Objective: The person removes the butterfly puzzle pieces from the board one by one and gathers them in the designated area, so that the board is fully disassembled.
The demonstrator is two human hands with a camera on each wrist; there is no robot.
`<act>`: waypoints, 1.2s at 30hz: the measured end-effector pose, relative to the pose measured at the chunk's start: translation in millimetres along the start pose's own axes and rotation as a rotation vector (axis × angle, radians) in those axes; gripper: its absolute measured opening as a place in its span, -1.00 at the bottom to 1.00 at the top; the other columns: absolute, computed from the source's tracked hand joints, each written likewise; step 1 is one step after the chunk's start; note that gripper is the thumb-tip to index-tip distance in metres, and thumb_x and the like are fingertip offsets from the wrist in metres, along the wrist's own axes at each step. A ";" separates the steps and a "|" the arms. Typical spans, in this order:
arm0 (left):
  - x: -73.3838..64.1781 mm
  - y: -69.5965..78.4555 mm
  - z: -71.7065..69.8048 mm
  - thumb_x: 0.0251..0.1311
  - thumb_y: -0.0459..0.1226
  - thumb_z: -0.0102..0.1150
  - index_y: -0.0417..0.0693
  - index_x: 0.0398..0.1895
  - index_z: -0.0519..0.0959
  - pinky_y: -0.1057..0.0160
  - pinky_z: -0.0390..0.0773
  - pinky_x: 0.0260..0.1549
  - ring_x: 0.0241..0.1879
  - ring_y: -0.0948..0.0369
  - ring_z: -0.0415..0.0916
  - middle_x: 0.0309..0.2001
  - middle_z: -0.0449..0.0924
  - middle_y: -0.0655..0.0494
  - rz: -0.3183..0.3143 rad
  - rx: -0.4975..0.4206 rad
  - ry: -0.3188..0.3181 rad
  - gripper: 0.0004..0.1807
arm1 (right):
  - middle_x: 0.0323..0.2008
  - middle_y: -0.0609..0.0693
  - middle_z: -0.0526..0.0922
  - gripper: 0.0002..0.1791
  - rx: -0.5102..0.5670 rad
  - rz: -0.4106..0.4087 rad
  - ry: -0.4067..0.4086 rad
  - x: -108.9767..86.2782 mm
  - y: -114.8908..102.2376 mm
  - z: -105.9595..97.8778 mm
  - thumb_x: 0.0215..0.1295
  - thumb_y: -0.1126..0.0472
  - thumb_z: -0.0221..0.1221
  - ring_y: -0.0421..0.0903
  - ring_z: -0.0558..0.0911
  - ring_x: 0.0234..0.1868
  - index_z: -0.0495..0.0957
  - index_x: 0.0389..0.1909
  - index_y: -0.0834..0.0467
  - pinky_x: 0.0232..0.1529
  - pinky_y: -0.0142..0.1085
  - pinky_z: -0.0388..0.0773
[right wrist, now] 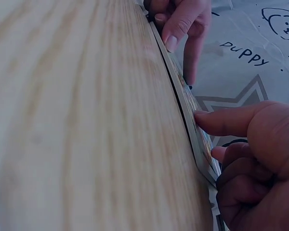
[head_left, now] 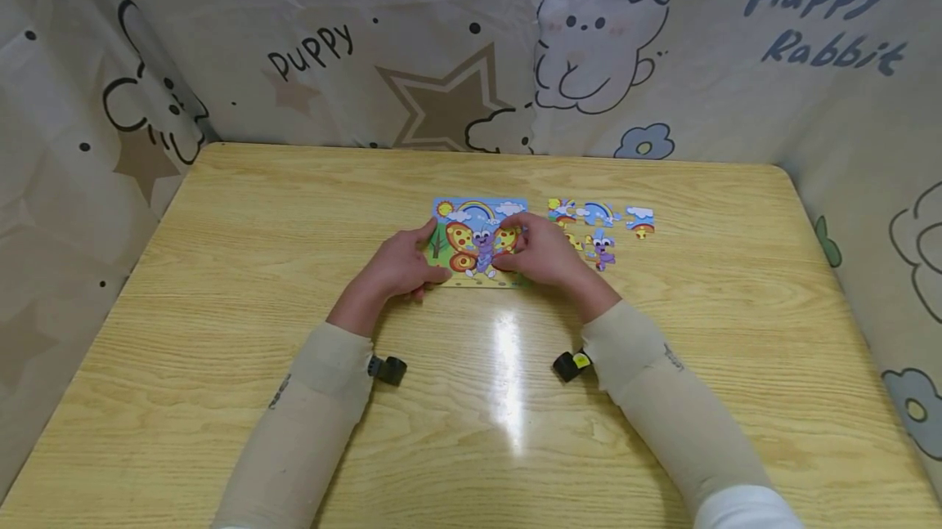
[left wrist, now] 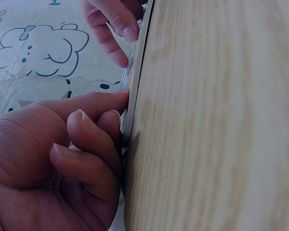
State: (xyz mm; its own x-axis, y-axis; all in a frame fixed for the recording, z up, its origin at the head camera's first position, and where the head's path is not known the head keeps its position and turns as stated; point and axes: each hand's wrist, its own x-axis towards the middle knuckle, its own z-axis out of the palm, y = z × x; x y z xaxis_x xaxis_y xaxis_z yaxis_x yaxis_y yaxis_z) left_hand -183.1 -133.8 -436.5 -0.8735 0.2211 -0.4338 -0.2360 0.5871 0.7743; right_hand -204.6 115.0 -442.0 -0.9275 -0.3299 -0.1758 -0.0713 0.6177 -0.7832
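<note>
A flat puzzle board (head_left: 482, 214) with a printed butterfly, sun and rainbow lies on the table. At its left side is my left hand (head_left: 403, 263), thumb on the front left corner and index finger along the left edge, holding it. My right hand (head_left: 548, 251) is over the board's right part. Its thumb and index finger pinch a puzzle piece (head_left: 507, 241) around the butterfly's right wing, low against the board. In the right wrist view, the right thumb and a fingertip touch the board's face (right wrist: 189, 100). The left wrist view shows the left hand's other fingers (left wrist: 94, 168) curled beside the edge.
Several loose puzzle pieces lie right of the board, among them a rainbow piece (head_left: 599, 212), a cloud piece (head_left: 640, 218) and a butterfly-face piece (head_left: 601, 249). The wooden table (head_left: 257, 210) meets a printed cloth (head_left: 427, 6) at its back and sides.
</note>
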 end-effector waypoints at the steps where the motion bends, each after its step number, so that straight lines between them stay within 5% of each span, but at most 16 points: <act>1: -0.1 0.1 0.0 0.18 -0.25 0.43 0.15 0.62 -0.06 0.25 0.43 -0.75 -0.78 0.15 0.42 -0.70 0.43 0.04 -0.001 0.001 0.000 0.06 | -0.55 0.01 0.49 -0.37 -0.003 0.003 0.000 0.4 0.1 0.0 0.13 0.13 0.48 -0.08 0.41 -0.57 0.51 0.22 0.18 -0.48 -0.22 0.33; 36: -1.4 2.5 -1.4 0.18 -0.23 0.42 0.09 0.62 -0.06 0.23 0.47 -0.73 -0.78 0.15 0.46 -0.71 0.43 0.05 0.012 0.040 0.001 0.06 | -0.51 0.05 0.43 -0.43 0.093 0.119 0.100 -2.4 -5.9 6.2 0.05 0.24 0.53 -0.03 0.37 -0.54 0.45 0.04 0.10 -0.44 -0.18 0.31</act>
State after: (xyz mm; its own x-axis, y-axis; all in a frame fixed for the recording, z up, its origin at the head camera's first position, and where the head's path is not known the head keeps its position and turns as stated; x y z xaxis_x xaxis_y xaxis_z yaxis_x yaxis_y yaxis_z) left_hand -183.1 -133.7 -433.3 -0.8766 0.2273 -0.4242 -0.2086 0.6148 0.7606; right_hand -199.7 107.7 -440.7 -0.9596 -0.1829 -0.2138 0.0711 0.5775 -0.8133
